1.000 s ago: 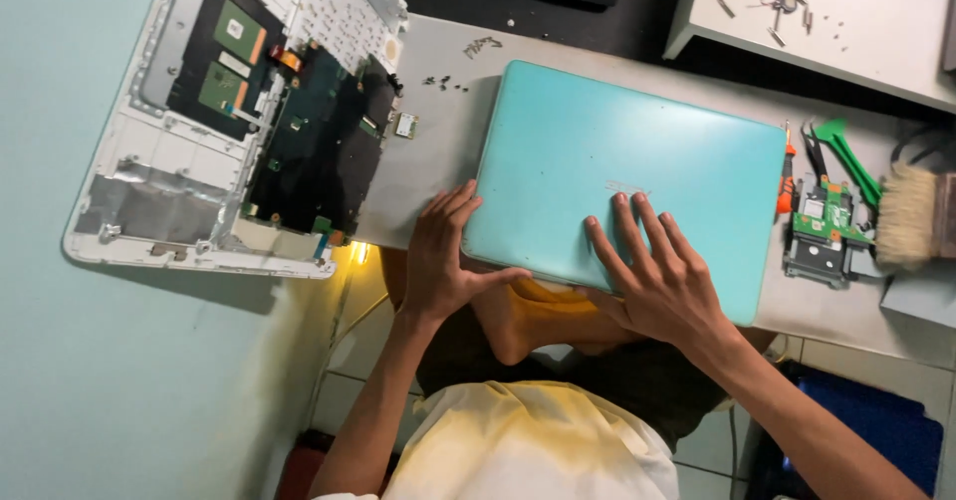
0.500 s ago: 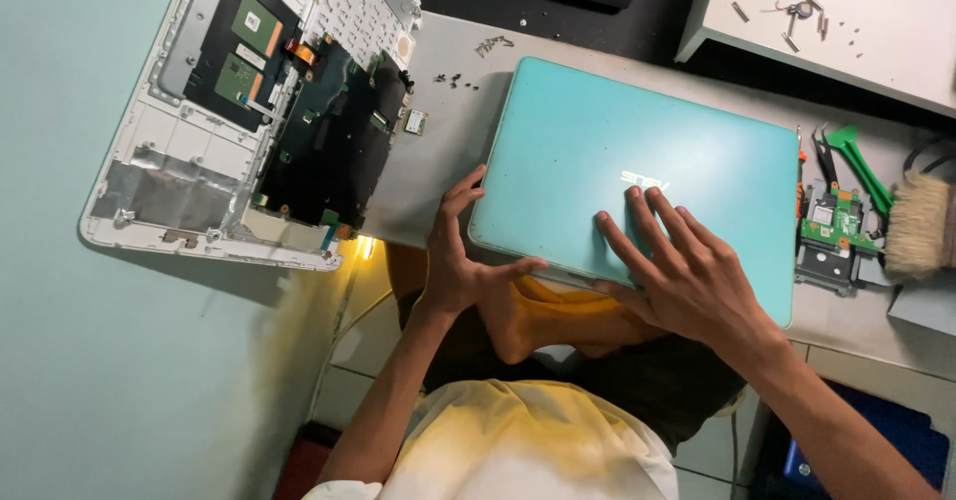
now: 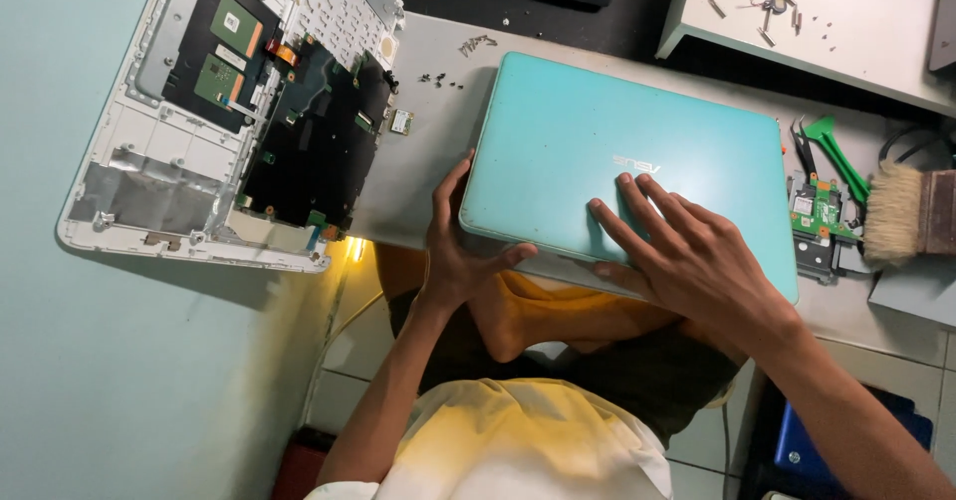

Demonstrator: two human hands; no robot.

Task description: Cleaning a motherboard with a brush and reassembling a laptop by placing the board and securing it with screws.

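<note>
A pale teal wall (image 3: 90,380) fills the left side, a grey worktable (image 3: 428,161) runs across the middle with a second grey table (image 3: 846,42) beyond it, and pale floor tiles (image 3: 349,361) below catch warm yellow light.

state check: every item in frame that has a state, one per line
teal laptop: lid shut, flat on the table
white laptop: opened up, circuit boards exposed
left hand: gripping the teal laptop's near corner
right hand: flat on the lid, fingers spread
loose screws: scattered on the table
small green board: lying loose beside the teal laptop
brush: lying on its side
</note>
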